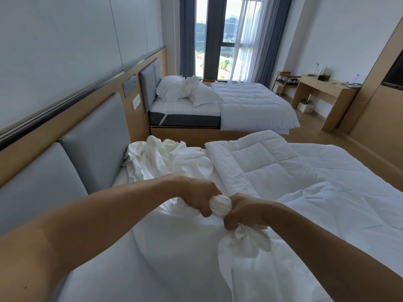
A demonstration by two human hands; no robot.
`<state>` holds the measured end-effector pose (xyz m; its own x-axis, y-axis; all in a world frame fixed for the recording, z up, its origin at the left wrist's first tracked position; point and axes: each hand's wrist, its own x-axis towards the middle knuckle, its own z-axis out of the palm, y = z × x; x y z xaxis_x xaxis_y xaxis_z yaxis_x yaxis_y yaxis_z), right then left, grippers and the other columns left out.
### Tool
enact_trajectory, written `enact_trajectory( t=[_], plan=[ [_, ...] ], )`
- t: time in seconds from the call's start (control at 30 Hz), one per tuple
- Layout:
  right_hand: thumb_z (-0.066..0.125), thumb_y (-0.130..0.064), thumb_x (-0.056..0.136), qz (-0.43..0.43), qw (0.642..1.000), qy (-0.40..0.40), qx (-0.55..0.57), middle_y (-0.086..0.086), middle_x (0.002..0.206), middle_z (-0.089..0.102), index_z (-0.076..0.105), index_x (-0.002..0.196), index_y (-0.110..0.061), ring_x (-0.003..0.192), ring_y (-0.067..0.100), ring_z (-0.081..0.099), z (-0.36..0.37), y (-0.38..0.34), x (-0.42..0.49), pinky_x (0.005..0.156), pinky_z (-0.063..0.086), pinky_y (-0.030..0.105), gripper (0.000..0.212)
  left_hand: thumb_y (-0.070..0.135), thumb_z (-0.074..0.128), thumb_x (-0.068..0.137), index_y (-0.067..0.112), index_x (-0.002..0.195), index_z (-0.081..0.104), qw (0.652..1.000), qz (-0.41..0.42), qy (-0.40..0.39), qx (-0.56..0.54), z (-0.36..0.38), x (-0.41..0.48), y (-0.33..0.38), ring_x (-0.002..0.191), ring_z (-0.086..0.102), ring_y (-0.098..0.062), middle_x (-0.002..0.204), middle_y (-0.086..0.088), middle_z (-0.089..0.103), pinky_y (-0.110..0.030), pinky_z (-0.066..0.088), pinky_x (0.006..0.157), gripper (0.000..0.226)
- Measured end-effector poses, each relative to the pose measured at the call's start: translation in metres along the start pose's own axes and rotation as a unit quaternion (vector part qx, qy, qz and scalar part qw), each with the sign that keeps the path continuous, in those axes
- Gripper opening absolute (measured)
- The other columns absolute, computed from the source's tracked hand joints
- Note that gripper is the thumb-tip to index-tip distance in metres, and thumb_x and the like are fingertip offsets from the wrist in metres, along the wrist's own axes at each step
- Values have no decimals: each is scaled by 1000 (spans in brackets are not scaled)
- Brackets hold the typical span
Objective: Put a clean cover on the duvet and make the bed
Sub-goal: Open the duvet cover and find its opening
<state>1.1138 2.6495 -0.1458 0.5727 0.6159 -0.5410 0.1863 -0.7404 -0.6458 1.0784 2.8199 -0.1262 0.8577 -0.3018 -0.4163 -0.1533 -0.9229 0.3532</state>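
Both hands, left (199, 196) and right (242, 211), clench a bunched cover (220, 204) corner; soft, light, slippery cloth, best gripped at corners.

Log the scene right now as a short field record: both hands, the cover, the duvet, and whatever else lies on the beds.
left hand: grips a bunched roll of the cover
right hand: grips the same bunch, right beside the left hand
cover: white, gathered between the hands, the rest spread toward the camera
duvet: quilted surface showing, one corner folded over, beyond the hands
crumpled linen: heaped by the grey headboard
far bed: pillows heaped at its head
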Motion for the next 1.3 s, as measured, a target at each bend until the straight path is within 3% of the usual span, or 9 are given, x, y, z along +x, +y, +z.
enact_trajectory(
  t=[0.17,0.3,0.4,0.57,0.73,0.87,1.0,1.13,1.3],
  plan=[
    [68,-5,63,-36,999,2,23,4,74,59,66,84,-8,71,19,59,5,4,1,68,50,32,22,9,75,79,14,119,63,1000,3,0,3,1,1,-2,76,55,-11,92,5,61,-7,39,53,42],
    [68,3,68,-68,996,21,51,0,69,60,64,77,-13,67,16,59,6,12,3,63,50,29,19,9,73,78,21,103,58,1000,8,8,-8,3,6,-6,79,56,-14,89,6,59,-25,48,66,32],
    [65,2,64,-87,992,32,85,-1,71,61,67,82,-14,66,14,59,9,13,4,60,49,27,25,8,70,78,22,97,55,1000,2,21,-14,5,8,-9,71,55,-10,82,9,56,-25,47,61,28],
    [65,-4,77,-49,995,4,82,3,77,63,67,86,-12,72,18,61,4,10,6,68,53,32,13,12,70,78,21,97,57,1000,-5,18,-14,7,8,-11,72,59,-14,82,6,60,-28,49,63,25],
    [75,-7,73,-4,999,-27,25,4,79,69,72,93,-8,74,19,67,-2,7,4,72,57,32,21,20,74,78,31,85,55,1000,-8,8,-9,9,10,-8,77,62,-16,83,8,61,-31,52,69,23],
    [69,-10,71,-10,1000,-11,-8,3,77,64,70,90,-7,73,17,63,1,9,10,74,57,35,19,28,83,74,28,97,63,999,-11,-33,6,7,10,-5,80,67,-15,86,7,68,-32,56,74,30],
    [65,-12,64,-36,998,-16,48,1,72,60,65,80,-12,70,16,58,7,13,12,68,50,32,16,16,78,76,18,100,67,1000,4,-7,25,4,11,-7,73,61,-17,85,-1,67,-28,50,67,27],
    [63,-8,64,-71,992,-31,101,0,73,63,67,88,-12,70,14,60,6,17,10,70,51,31,24,9,73,76,22,95,61,1000,22,19,0,3,10,-12,76,59,-17,88,-1,65,-25,46,63,26],
    [60,4,69,-114,974,-1,195,5,79,66,68,98,-8,73,16,63,10,18,12,70,53,28,32,9,74,79,13,105,63,998,37,50,20,-4,11,-13,81,55,-15,91,3,60,-18,39,61,29]
  ],
)
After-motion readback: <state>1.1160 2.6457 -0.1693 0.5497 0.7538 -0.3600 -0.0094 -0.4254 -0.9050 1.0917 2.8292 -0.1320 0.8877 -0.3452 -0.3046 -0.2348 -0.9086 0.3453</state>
